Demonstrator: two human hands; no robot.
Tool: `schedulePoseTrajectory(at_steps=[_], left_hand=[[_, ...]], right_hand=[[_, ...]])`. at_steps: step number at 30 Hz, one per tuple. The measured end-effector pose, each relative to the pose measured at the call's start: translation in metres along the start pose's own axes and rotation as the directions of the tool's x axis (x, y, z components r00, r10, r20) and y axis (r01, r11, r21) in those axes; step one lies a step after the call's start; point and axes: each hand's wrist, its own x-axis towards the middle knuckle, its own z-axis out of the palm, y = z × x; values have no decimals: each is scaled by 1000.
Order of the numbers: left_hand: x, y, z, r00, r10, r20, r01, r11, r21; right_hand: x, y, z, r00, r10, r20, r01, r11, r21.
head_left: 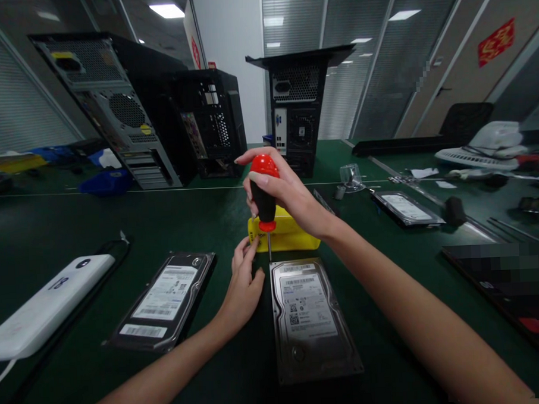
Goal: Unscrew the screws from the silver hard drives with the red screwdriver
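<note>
Lying furthest left on the dark green table mat (39, 236), a white oblong device (42, 307) and a bagged hard drive (164, 302) sit clear of the work. The left hand (244, 283) rests loosely curled, holding nothing, fingertips beside the bare silver hard drive (308, 316). The right hand (287, 192) clenches the red-and-black screwdriver (264, 196), upright, tip at the drive's top-left corner. Unbraced, the drive could skid, or the tip slip off the screw
</note>
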Motion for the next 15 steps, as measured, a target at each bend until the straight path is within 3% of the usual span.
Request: schedulePoseTrajectory(at_steps=[15], left_hand=[[0,2,1,999,-24,-33,24,1000,15]], right_hand=[[-1,-7,-1,998,-40,-44,35,993,-111]])
